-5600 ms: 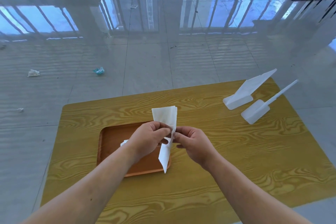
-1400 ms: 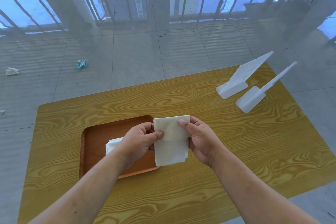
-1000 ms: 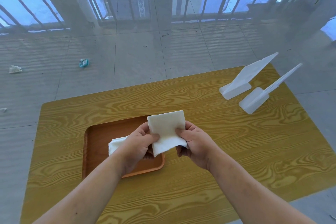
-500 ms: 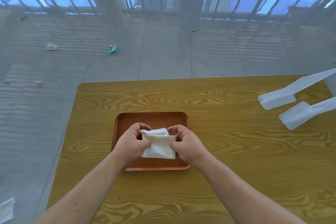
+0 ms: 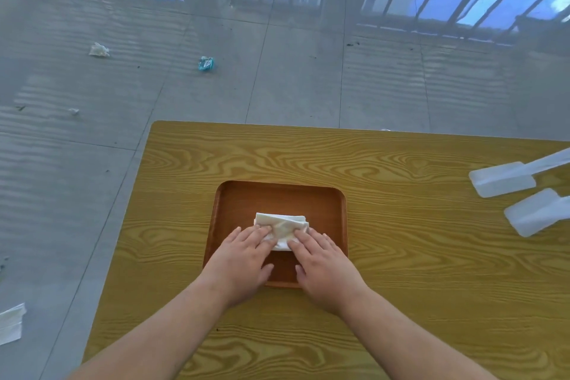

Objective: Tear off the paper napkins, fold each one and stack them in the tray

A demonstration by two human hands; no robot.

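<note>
A brown wooden tray (image 5: 246,197) lies on the yellow wood-grain table (image 5: 401,271). In its middle sits a small stack of folded white napkins (image 5: 282,224). My left hand (image 5: 243,254) lies flat with its fingers spread, fingertips pressing the stack's near left part. My right hand (image 5: 322,259) lies flat the same way on the near right part. Neither hand grips anything. The near edge of the stack is hidden under my fingers.
Two white plastic holders (image 5: 501,179) (image 5: 535,216) stand at the table's right edge. The table's left edge runs close to the tray. On the grey tiled floor lie scraps of paper (image 5: 98,49), a teal wrapper (image 5: 206,63) and a white napkin (image 5: 10,322).
I folded the napkin in the air, lowered it onto the stack in the tray, and let it go. Both hands now lie flat on it. The view has shifted left.
</note>
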